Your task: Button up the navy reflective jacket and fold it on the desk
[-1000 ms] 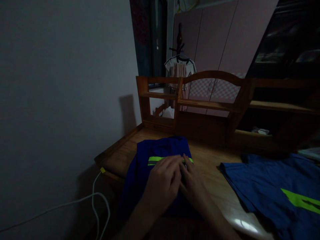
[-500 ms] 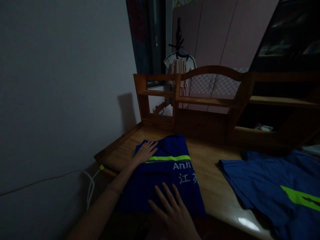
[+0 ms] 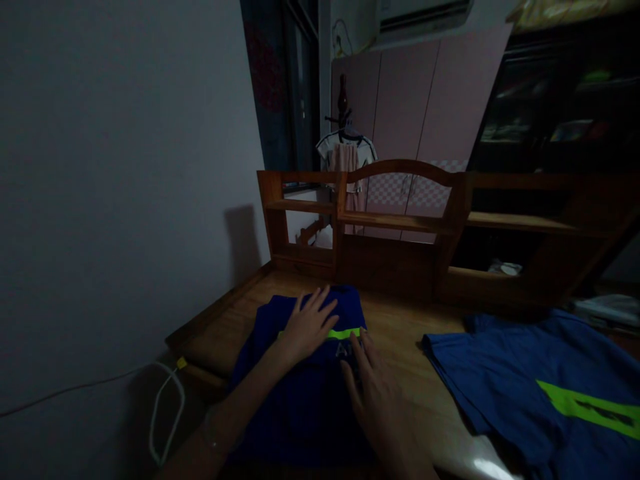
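Note:
A dark blue folded garment (image 3: 310,413) with a yellow-green stripe and white lettering lies on the wooden desk right in front of me. Across its upper part rests my left hand (image 3: 307,327), flat with fingers spread, near the stripe. My right hand (image 3: 373,380) is at the garment's right edge, fingers apart and covering most of the lettering. Neither hand grips the cloth. A second blue garment (image 3: 505,367) with a yellow-green patch is spread over the right side of the desk, apart from both hands.
Along the desk's back edge stands a wooden shelf unit (image 3: 390,267). A plain wall (image 3: 125,200) closes the left side, where a white cable (image 3: 167,427) hangs by the desk (image 3: 400,313). Behind are a clothes stand with a shirt (image 3: 345,153) and a pink wardrobe (image 3: 400,107).
My left hand has slid rightward over the garment. My right hand has moved up and right, from the lower part to the right edge, over the lettering. The view has tilted up.

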